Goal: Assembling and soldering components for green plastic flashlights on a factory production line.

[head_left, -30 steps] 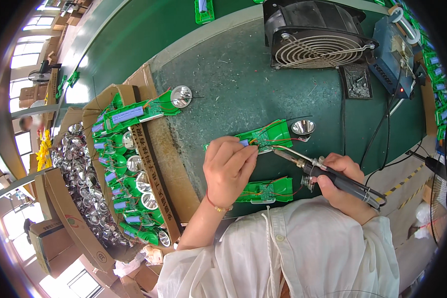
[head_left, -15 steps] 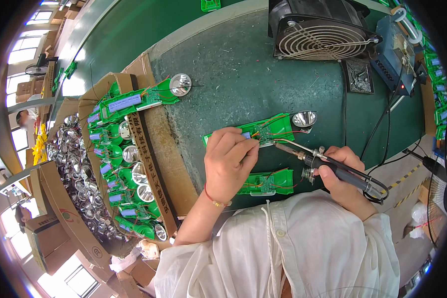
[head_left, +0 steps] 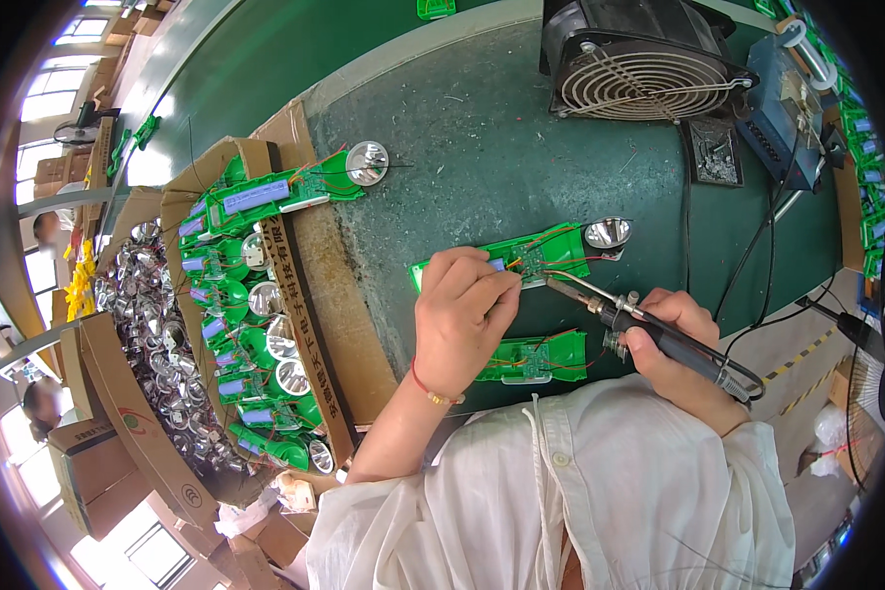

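Observation:
My right hand [head_left: 674,334] is wrapped round a soldering iron [head_left: 669,344] with a thin metal tube along its shaft. Its tip points left, at the circuit board [head_left: 533,263] in a green flashlight housing [head_left: 560,243]. Over the left part of that housing, my left hand [head_left: 462,320] is closed in a pinch beside the board, near short orange and red wires; what lies between its fingertips is hidden. A purple battery cell [head_left: 497,265] shows partly past the fingers. Wires run from the board to a silver reflector [head_left: 608,234]. Nearer me lies a second green housing [head_left: 541,356] with a board.
At left, a cardboard box [head_left: 339,393] holds several green housings with reflectors; one assembled unit [head_left: 256,197] lies across its top. Behind it is a heap of loose reflectors [head_left: 147,324]. A fan [head_left: 649,84] and a blue soldering station [head_left: 782,118] with cables stand at the far right.
The whole view has shifted slightly to the right. Both hands, the soldering iron and the housing keep almost the same places relative to each other.

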`<action>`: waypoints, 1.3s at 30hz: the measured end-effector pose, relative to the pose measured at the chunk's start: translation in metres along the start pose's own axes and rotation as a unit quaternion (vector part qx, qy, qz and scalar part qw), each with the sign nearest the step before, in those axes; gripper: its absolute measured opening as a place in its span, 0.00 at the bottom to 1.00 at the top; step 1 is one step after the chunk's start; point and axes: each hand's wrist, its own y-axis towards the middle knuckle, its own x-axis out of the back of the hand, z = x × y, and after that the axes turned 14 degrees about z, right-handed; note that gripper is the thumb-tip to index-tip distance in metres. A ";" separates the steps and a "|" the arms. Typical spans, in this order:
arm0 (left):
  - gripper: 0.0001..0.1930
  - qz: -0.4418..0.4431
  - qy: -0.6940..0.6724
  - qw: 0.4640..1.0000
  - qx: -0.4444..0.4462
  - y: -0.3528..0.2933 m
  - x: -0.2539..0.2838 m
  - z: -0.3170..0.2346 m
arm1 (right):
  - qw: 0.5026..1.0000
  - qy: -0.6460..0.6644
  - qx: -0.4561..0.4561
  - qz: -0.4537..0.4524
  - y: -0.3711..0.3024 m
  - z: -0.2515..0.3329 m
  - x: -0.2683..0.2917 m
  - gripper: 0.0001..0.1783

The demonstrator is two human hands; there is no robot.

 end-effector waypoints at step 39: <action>0.13 -0.011 0.111 0.989 -0.102 -0.013 0.091 -0.024 | 0.950 -0.053 0.009 -0.308 -0.039 -0.037 0.053 0.11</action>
